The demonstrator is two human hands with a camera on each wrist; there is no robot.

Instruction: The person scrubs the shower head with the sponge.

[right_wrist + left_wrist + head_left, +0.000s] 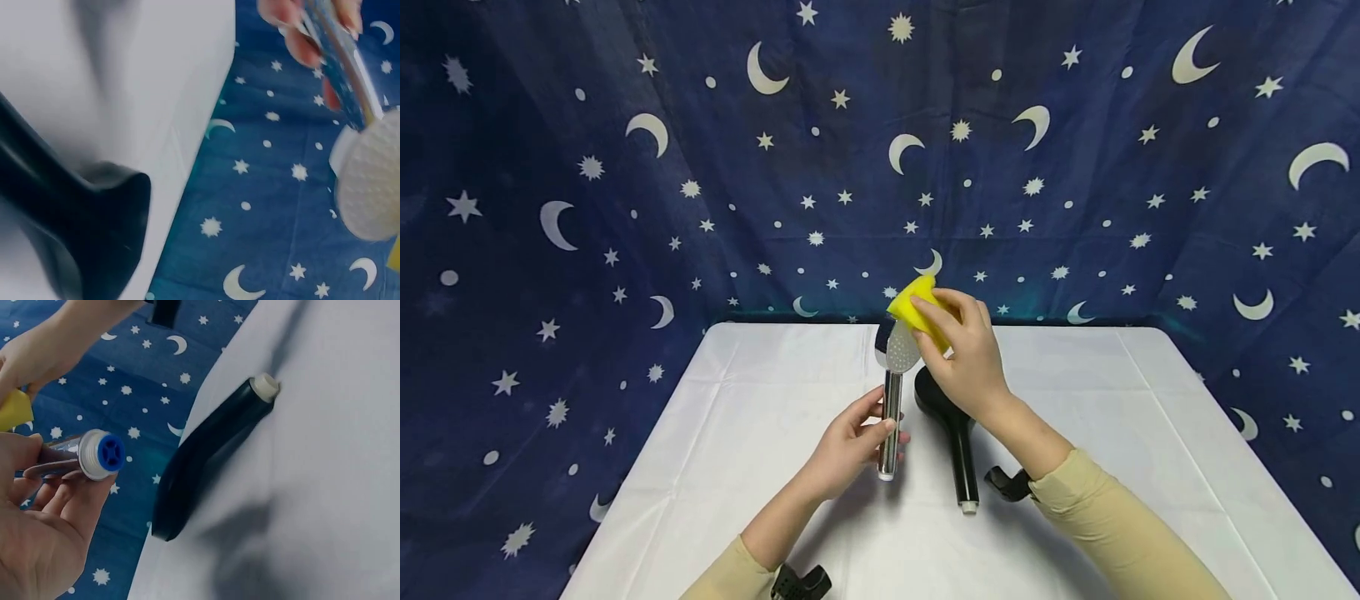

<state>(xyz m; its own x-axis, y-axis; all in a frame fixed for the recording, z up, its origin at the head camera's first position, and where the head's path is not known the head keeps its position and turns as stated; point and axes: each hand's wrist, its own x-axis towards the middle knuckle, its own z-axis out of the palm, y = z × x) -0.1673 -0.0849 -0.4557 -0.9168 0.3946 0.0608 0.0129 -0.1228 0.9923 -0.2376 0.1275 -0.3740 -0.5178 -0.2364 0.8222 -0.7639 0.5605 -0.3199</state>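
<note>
A chrome shower head (892,408) is held upright by its handle in my left hand (853,442), above the table. Its pale, dotted spray face (375,181) shows in the right wrist view, and the blue-centred threaded handle end (103,454) in the left wrist view. My right hand (966,350) pinches a yellow cloth or sponge (917,304) at the top of the spray face; whether it touches is hard to tell. Below the right hand, a black shower head (958,442) lies on the table, its white connector end toward me.
A white cloth covers the table (760,400). Behind it hangs a dark blue curtain (850,167) with moons and stars. Black wrist camera mounts (1009,483) sit at both wrists, the right one close beside the black shower head's handle.
</note>
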